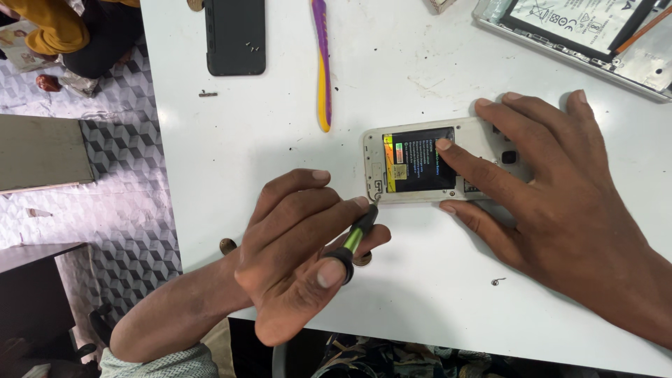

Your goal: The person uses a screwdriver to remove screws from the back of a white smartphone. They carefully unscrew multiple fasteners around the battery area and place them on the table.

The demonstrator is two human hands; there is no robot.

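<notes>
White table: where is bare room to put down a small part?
The table is bare between the black phone cover and the left hand, and under the right hand. It is crowded around the opened phone, screwdriver and toothbrush.

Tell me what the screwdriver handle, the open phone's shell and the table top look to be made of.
Screwdriver in the left hand: black and green handle, likely matte plastic or rubber. Phone under the right hand: off-white shell, dull and scuffed, probably plastic. Table: white, smooth, slightly glossy with scratches and dirt specks, likely laminate or painted board.
</notes>
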